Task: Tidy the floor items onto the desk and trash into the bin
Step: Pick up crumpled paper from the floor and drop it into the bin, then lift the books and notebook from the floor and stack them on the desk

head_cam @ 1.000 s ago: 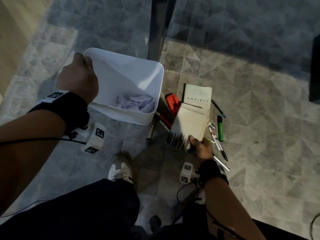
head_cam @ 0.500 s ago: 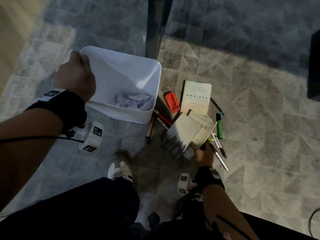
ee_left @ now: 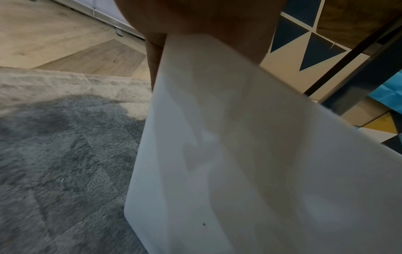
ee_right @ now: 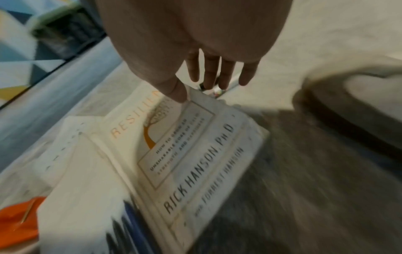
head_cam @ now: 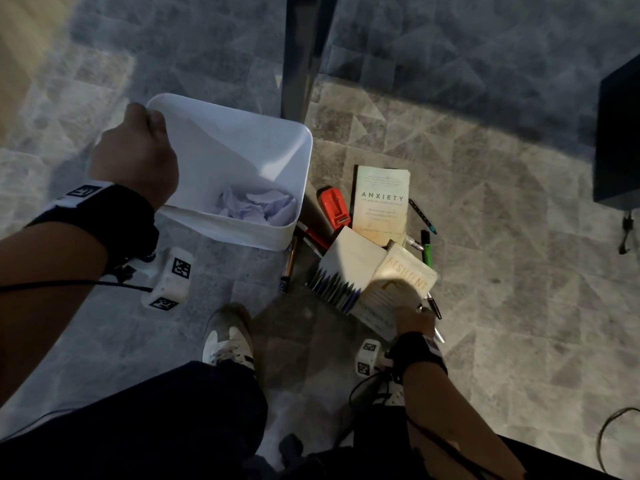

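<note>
Right wrist alone shows right hand (ee_right: 195, 51) fingers straight over book (ee_right: 185, 154); left hand (head_cam: 135, 157) grips bin (head_cam: 242, 147).

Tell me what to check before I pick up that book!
1. Bin steady: ok, the left hand grips its rim.
2. Trash binned: ok, paper lies inside.
3. Resilient book gripped: not ok, the right hand only touches it with the thumb, fingers straight.
4. Book free of the pad: cannot tell.
5. Floor tidy: not ok, Anxiety book, stapler and marker lie there.
6. Desk space: cannot tell.
</note>
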